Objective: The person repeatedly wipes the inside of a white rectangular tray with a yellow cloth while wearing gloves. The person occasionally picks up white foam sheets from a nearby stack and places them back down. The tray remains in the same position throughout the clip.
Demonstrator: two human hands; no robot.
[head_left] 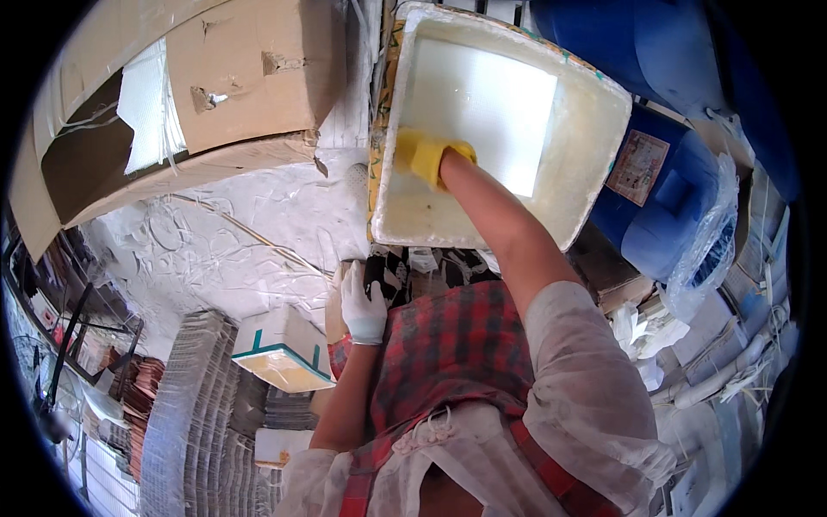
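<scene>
A white foam tub (pixel 603 129) with pale, cloudy liquid stands in front of me. My right hand (pixel 433 158), in a yellow rubber glove, reaches down into its left part. The fingers blur into the liquid, so their shape and anything in them are hidden. Beside this hand, a bright white rectangle (pixel 491 103) shows in the liquid; whether it is a sheet or a reflection is unclear. My left hand (pixel 362 306) wears a white glove and rests by my knee, fingers stretched out, on black-and-white patterned cloth (pixel 388 274). Nothing shows in it.
A torn cardboard box (pixel 250 69) stands at the far left. Blue plastic drums (pixel 672 189) crowd the right side. Near my left lie a small white foam box (pixel 280 340) with green tape and stacked, wrapped sheets (pixel 185 405). A thin pole (pixel 250 233) crosses the whitish floor.
</scene>
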